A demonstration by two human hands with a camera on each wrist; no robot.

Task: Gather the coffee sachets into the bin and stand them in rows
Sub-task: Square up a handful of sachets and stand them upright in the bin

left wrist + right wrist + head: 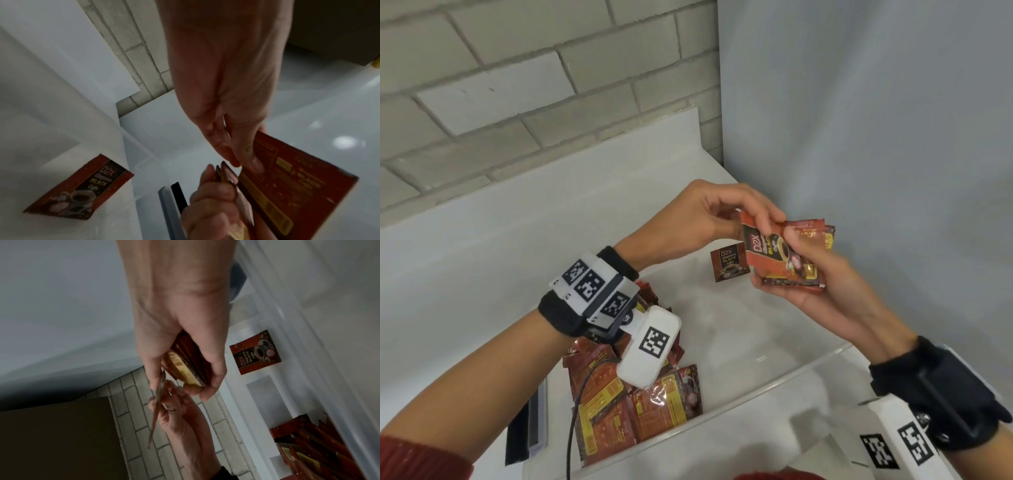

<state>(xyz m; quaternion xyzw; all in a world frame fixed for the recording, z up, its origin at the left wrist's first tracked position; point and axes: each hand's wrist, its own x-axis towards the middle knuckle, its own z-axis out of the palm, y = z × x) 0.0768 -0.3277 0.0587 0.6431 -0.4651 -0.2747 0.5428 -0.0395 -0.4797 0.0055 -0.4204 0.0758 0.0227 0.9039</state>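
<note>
Your right hand (815,287) grips a stack of sachets (787,255) above the clear bin (767,380), thumb pressed on the front. Your left hand (709,216) pinches the top edge of the front sachet. One loose sachet (729,265) lies flat beyond the bin, and more sachets (626,404) stand packed at the bin's left end
</note>
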